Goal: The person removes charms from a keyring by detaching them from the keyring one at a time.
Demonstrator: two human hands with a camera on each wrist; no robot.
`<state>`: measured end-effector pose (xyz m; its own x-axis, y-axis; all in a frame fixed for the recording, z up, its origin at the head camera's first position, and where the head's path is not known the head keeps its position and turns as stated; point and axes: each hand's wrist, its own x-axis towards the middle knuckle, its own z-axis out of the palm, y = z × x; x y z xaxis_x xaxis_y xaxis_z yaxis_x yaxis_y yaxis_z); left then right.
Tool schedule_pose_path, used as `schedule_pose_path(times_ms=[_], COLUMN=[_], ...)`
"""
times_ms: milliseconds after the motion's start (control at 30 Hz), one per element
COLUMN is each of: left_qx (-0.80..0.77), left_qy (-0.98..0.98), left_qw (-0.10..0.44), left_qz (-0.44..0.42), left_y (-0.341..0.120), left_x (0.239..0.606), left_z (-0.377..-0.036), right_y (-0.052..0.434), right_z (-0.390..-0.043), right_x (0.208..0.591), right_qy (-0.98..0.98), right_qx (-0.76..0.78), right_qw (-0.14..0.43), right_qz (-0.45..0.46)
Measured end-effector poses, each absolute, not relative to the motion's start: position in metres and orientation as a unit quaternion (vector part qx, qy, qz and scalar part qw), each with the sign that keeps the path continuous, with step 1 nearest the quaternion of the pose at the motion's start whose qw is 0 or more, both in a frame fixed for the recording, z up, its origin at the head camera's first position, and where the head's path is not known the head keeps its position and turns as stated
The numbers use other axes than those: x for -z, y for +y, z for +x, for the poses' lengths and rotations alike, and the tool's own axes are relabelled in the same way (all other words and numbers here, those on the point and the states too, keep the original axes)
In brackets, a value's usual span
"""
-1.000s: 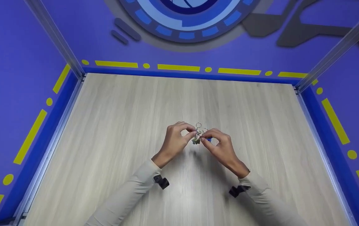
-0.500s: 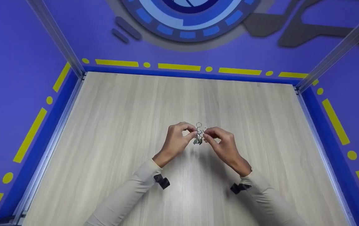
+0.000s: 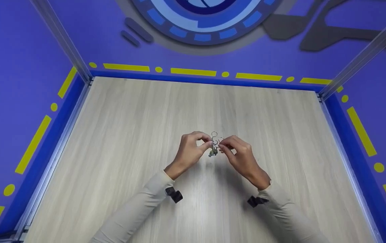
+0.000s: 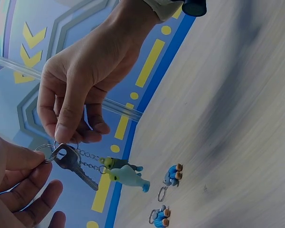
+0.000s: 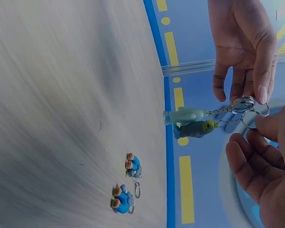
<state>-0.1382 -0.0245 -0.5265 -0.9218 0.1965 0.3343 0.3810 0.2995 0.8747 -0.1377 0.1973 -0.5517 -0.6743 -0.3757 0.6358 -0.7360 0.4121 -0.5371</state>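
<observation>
Both hands meet above the middle of the wooden table. My left hand pinches a metal key ring that carries a silver key. From short chains on it hang two small figures, a pale teal one and a dark green one with a yellow face. My right hand pinches the same bunch of rings with thumb and forefinger, right beside the left fingertips. In the head view the bunch is tiny and partly hidden by fingers.
Two blue figures with key rings lie on the table below the hands; the head view does not show them. Purple walls with yellow markings enclose the table on three sides. A black wrist camera sits on each sleeve.
The right hand has closed in slightly toward the left hand. A blue piece seen beside its fingers 1.0 s ago is out of sight in the head view.
</observation>
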Motion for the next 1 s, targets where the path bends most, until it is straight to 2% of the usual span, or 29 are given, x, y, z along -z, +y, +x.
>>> schedule_pose_path(times_ms=[200, 400, 767, 867, 1000], left_qx=[0.563, 0.566, 0.574, 0.572, 0.568], left_qy=[-0.801, -0.801, -0.796, -0.797, -0.799], left_qw=[0.079, 0.077, 0.079, 0.079, 0.081], left_qz=[-0.185, -0.179, -0.175, -0.175, -0.178], left_y=[-0.023, -0.023, -0.024, -0.024, -0.024], left_x=[0.527, 0.527, 0.524, 0.524, 0.524], left_z=[-0.138, -0.139, -0.138, -0.138, -0.138], right_y=[0.198, 0.195, 0.195, 0.196, 0.197], right_z=[-0.137, -0.135, -0.128, -0.127, -0.128], right_x=[0.550, 0.548, 0.540, 0.539, 0.541], right_qy=[-0.820, -0.817, -0.780, -0.780, -0.781], right_qx=[-0.399, -0.444, -0.589, -0.590, -0.583], right_qw=[0.216, 0.205, 0.067, 0.062, 0.082], right_qz=[0.348, 0.305, 0.202, 0.200, 0.209])
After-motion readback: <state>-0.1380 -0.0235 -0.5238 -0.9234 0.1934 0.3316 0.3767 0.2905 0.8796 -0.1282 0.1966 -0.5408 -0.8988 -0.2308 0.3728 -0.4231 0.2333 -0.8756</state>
